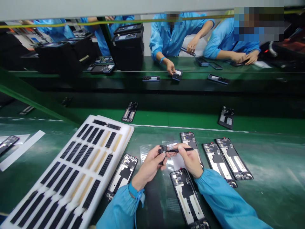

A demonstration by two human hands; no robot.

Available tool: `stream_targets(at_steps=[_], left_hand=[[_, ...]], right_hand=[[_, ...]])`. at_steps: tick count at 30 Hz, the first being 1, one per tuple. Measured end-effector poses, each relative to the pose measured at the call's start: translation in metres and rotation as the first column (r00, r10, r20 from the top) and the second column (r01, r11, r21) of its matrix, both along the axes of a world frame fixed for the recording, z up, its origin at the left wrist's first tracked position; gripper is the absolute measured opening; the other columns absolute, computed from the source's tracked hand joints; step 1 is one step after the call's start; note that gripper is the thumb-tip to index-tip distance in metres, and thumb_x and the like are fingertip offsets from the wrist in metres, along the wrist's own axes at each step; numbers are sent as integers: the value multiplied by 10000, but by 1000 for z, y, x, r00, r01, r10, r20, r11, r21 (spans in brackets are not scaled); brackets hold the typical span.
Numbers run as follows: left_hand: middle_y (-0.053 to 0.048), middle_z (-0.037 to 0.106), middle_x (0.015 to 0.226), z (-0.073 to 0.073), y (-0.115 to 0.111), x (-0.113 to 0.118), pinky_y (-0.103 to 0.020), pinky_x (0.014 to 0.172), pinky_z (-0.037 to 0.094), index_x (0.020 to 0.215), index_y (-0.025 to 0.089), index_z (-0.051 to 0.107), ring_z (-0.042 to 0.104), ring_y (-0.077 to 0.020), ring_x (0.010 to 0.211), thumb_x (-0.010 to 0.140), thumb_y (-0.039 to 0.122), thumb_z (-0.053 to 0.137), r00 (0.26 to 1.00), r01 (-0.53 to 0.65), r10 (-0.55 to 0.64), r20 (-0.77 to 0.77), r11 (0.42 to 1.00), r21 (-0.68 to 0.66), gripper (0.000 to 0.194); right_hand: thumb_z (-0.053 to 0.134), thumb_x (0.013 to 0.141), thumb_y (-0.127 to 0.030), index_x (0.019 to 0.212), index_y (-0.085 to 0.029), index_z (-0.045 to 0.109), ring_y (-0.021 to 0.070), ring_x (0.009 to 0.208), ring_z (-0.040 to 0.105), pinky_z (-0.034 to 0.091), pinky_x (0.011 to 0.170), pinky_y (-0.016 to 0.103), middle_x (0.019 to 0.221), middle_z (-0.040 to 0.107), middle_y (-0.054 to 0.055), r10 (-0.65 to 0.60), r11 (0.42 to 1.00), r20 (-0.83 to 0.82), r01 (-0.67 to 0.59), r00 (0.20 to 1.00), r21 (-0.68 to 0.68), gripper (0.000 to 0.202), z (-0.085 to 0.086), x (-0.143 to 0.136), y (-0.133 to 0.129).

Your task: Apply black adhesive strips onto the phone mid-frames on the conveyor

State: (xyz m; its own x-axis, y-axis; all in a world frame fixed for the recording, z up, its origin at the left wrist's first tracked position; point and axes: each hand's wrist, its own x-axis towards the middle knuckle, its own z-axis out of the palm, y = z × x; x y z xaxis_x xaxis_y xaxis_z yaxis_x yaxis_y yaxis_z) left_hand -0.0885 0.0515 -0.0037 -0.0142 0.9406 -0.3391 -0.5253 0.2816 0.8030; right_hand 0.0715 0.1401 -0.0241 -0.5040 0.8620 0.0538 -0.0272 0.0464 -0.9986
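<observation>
Small dark part [163, 149] is at the centre of the head view, pinched between left hand's [152, 162] nearly closed fingers. Right hand [190, 157] holds the black tool [179, 150] in closed fingertips, touching the part. White foam tray [78, 152] lies at lower left.

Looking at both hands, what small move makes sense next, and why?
Probably steady the left hand and ease the slim black tool gently toward the small dark part: the left fingers pinch that part, and the right hand holds the tool close beside it. Whether they touch is too small to tell.
</observation>
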Motion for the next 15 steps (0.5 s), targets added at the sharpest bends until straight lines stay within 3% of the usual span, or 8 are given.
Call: stream_targets(at_steps=[15], left_hand=[[-63,608,905,6,-2,-1,-221,519,365,1163,168,667,476,-110,651,854,390,709,1000,23,-23,21,1000,5,383]], right_hand=[[585,937,-544,858,-202,722,207,663,709,595,661,337,714,745,53,91,996,-7,-91,996,-4,377,9,4,7]])
